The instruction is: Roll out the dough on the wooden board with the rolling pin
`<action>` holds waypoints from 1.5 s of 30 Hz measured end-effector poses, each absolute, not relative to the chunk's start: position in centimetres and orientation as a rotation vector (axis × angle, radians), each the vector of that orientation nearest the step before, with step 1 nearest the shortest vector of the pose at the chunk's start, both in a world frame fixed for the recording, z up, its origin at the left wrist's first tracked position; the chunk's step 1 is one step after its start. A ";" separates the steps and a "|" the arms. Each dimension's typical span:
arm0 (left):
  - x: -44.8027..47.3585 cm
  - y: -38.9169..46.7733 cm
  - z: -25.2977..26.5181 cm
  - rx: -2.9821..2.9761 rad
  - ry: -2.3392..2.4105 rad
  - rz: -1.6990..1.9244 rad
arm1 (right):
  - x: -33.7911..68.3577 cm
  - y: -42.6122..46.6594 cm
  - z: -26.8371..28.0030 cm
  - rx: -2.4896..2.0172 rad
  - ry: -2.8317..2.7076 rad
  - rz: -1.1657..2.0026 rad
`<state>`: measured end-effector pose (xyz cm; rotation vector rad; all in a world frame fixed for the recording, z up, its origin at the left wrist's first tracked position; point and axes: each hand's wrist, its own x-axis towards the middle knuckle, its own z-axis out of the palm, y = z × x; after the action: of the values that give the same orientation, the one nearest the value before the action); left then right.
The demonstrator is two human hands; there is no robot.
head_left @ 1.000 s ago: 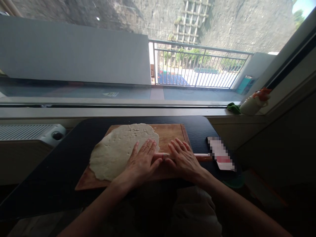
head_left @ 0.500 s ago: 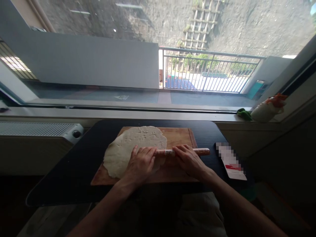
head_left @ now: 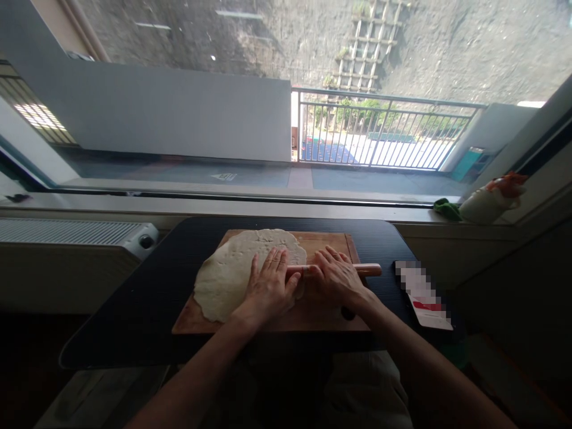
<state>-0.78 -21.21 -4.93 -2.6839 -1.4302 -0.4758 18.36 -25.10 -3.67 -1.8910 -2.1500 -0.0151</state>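
A wide, thin, irregular sheet of pale dough [head_left: 232, 271] lies on a wooden cutting board [head_left: 328, 319], mostly on its left half. The rolling pin [head_left: 369, 270], a smooth pinkish-brown stick, lies crosswise at the dough's right side, its right end past the board's edge. My left hand [head_left: 270, 283] rests flat over the pin's left end, fingers stretched forward over the dough and thumb out to the right. Over the pin's middle, my right hand [head_left: 335, 274] is bent, its thumb side against the pin. The left tip of the pin is hidden under my left hand.
The board sits on a black table [head_left: 134, 304] with rounded corners. A pale, partly blurred flat item [head_left: 426, 298] lies at the table's right. Behind runs a window sill [head_left: 268, 208] with a white jug-like ornament [head_left: 485, 205] and a green object [head_left: 447, 208]. A radiator [head_left: 89, 235] stands left.
Both hands have shifted forward over the rolling pin, and the fingers of my left hand have straightened out. The pin has rolled slightly away from me. The whole view has shifted a little.
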 end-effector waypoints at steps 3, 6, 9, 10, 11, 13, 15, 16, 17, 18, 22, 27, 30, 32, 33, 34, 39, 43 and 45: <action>-1.5 -22.3 -5.0 -2.729 -1.357 -0.447 | 18.3 -26.5 -4.1 -1.857 -2.182 -0.021; -1.0 -21.5 -4.8 -2.724 -1.399 -0.406 | 18.4 -25.7 -4.2 -1.901 -2.178 -0.017; 0.3 -19.1 -4.2 -2.709 -1.487 -0.330 | 18.6 -23.0 -3.8 -1.990 -2.136 -0.010; 0.6 -18.5 -4.0 -2.712 -1.500 -0.310 | 18.6 -22.3 -3.7 -2.007 -2.125 -0.011; 0.7 -18.2 -3.8 -2.717 -1.502 -0.300 | 18.7 -22.0 -3.6 -2.015 -2.119 -0.010; 0.5 -18.6 -3.9 -2.732 -1.480 -0.320 | 18.6 -22.4 -3.8 -1.998 -2.119 -0.014; -0.2 -19.9 -4.3 -2.742 -1.438 -0.368 | 18.5 -23.7 -4.4 -1.959 -2.129 -0.024; -0.5 -20.6 -4.5 -2.742 -1.419 -0.391 | 18.4 -24.5 -4.7 -1.938 -2.136 -0.032; -0.7 -21.1 -4.7 -2.737 -1.406 -0.412 | 18.4 -25.0 -4.9 -1.920 -2.140 -0.040; -0.8 -21.4 -4.8 -2.729 -1.400 -0.426 | 18.3 -25.3 -5.0 -1.911 -2.139 -0.050; 0.2 -19.9 -4.7 -2.695 -1.453 -0.410 | 18.4 -23.6 -4.6 -1.970 -2.094 -0.057; 0.4 -19.4 -4.4 -2.696 -1.468 -0.373 | 18.5 -23.2 -4.2 -2.006 -2.097 -0.020; -0.5 -21.2 -4.9 -2.707 -1.405 -0.407 | 18.5 -25.1 -5.0 -1.926 -2.137 -0.025; -0.6 -21.3 -5.1 -2.705 -1.391 -0.421 | 18.4 -25.4 -5.2 -1.908 -2.128 -0.050; -0.4 -20.8 -5.1 -2.703 -1.399 -0.420 | 18.5 -25.0 -5.1 -1.920 -2.111 -0.065; -0.1 -20.0 -5.0 -2.701 -1.418 -0.410 | 18.5 -24.2 -4.9 -1.946 -2.090 -0.071; 1.5 -16.5 -4.3 -2.701 -1.539 -0.331 | 18.6 -20.9 -3.7 -2.080 -2.042 0.010; 0.2 -18.9 -5.2 -2.706 -1.443 -0.390 | 18.3 -23.3 -4.6 -2.011 -2.068 -0.066; -0.2 -19.8 -5.6 -2.688 -1.410 -0.421 | 18.2 -24.1 -5.0 -1.983 -2.077 -0.087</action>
<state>-0.23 -19.82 -5.56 -2.6876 -1.4101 -0.4214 18.24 -24.08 -5.02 -1.9826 -2.0773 -0.0872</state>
